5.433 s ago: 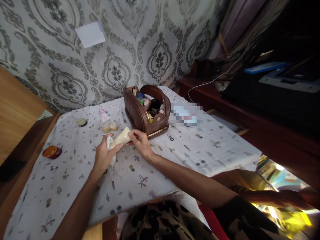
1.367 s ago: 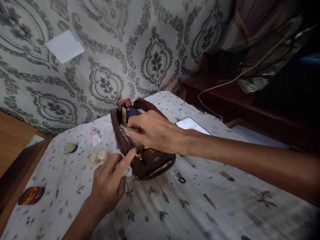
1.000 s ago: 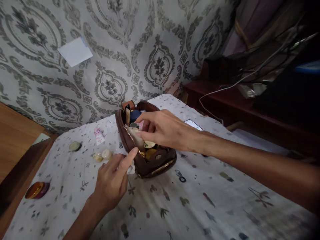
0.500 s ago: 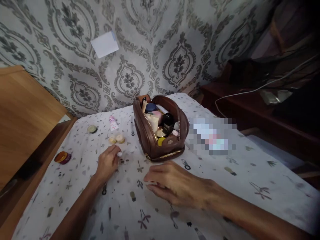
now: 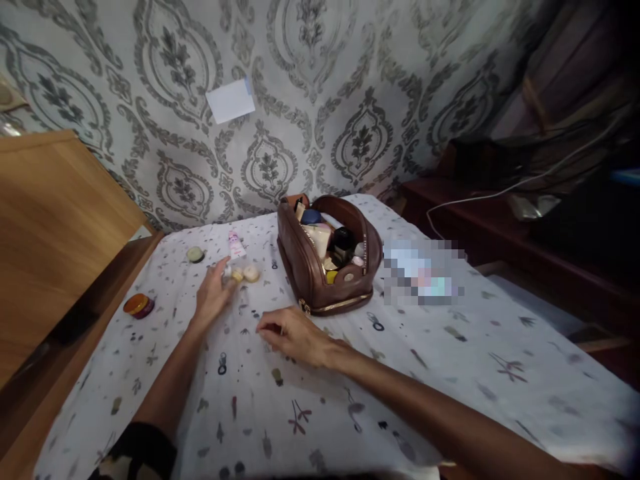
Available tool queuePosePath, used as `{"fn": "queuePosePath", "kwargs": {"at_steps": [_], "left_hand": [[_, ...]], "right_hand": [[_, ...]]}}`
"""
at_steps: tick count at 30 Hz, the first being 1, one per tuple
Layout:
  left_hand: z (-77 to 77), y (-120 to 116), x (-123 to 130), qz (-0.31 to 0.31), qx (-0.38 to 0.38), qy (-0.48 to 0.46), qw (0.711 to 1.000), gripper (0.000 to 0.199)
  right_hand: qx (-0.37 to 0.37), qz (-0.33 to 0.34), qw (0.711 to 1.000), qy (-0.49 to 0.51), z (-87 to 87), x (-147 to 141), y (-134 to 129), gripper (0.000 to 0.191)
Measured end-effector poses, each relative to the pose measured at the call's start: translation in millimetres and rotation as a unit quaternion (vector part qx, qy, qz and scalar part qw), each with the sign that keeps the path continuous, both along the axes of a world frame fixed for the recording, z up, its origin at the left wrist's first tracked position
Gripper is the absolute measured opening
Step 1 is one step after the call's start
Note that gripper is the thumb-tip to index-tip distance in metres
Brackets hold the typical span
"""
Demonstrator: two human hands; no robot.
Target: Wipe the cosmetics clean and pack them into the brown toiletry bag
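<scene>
My left hand (image 5: 214, 292) is over the cloth with thumb and forefinger apart. A small whitish thing (image 5: 228, 271) shows between these fingers; blur hides whether they touch it. Just right of it lie two small cream-yellow round pieces (image 5: 245, 274). Behind them is a pink and white tube (image 5: 235, 245). My right hand (image 5: 290, 335) is low over the cloth in front of the bag, fingertips drawn together; what they hold, if anything, is hidden. The brown toiletry bag (image 5: 320, 293) stands unzipped, filled with a black-capped jar (image 5: 343, 241), a cream-coloured tube (image 5: 318, 239) and other cosmetics.
A dark red and amber jar (image 5: 139, 306) and a small pale green round item (image 5: 195, 254) sit at the left on the patterned cloth (image 5: 340, 413). A blurred-out item (image 5: 423, 272) lies right of the bag. Wooden furniture (image 5: 70, 233) borders the left; a patterned wall (image 5: 310, 160) rises behind.
My left hand has moved away from me towards the cream-yellow pieces, and its fingers have spread. My right hand has shifted left, its fingers drawn closer together. The view has turned slightly.
</scene>
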State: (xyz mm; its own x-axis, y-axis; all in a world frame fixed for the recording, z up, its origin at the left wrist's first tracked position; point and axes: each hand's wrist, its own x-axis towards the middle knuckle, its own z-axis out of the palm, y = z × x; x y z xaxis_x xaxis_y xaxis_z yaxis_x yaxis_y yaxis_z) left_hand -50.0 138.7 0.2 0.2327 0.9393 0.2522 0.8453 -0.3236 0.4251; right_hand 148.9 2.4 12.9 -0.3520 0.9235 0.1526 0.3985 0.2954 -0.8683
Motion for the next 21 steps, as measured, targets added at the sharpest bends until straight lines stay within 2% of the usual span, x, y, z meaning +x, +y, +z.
{"fn": "queuePosePath", "kwargs": {"at_steps": [4, 7, 9, 12, 14, 15, 18, 19, 21], "left_hand": [[-4.6, -8, 6, 0.002, 0.015, 0.053, 0.998, 0.068], [-2.4, -1, -4, 0.047, 0.053, 0.019, 0.997, 0.056], [5.0, 7, -23, 0.108, 0.081, 0.021, 0.991, 0.046], [20.0, 14, -66, 0.213, 0.143, 0.093, 0.962, 0.044], [26.5, 13, -98, 0.241, 0.186, 0.15, 0.941, 0.047], [27.4, 12, -114, 0.246, 0.181, 0.176, 0.936, 0.049], [21.7, 11, -149, 0.245, 0.075, 0.23, 0.939, 0.053], [18.2, 12, -157, 0.224, 0.043, 0.233, 0.945, 0.055], [12.0, 16, -167, 0.219, 0.03, 0.223, 0.949, 0.056]], "right_hand": [[-0.041, -0.022, 0.998, 0.049, -21.1, -9, 7, 0.016], [-0.056, -0.024, 0.996, 0.069, -36.2, -9, 5, 0.016], [-0.061, -0.026, 0.995, 0.076, -42.2, -7, 3, 0.016], [-0.078, -0.028, 0.993, 0.086, -44.5, -5, 1, 0.016], [-0.081, -0.027, 0.993, 0.086, -43.4, -5, 1, 0.016], [-0.078, -0.027, 0.993, 0.083, -42.6, -6, 1, 0.016], [-0.064, -0.029, 0.995, 0.07, -39.8, -6, 1, 0.016], [-0.059, -0.029, 0.996, 0.067, -39.1, -6, 1, 0.016], [-0.056, -0.028, 0.996, 0.065, -38.0, -6, 1, 0.017]]}}
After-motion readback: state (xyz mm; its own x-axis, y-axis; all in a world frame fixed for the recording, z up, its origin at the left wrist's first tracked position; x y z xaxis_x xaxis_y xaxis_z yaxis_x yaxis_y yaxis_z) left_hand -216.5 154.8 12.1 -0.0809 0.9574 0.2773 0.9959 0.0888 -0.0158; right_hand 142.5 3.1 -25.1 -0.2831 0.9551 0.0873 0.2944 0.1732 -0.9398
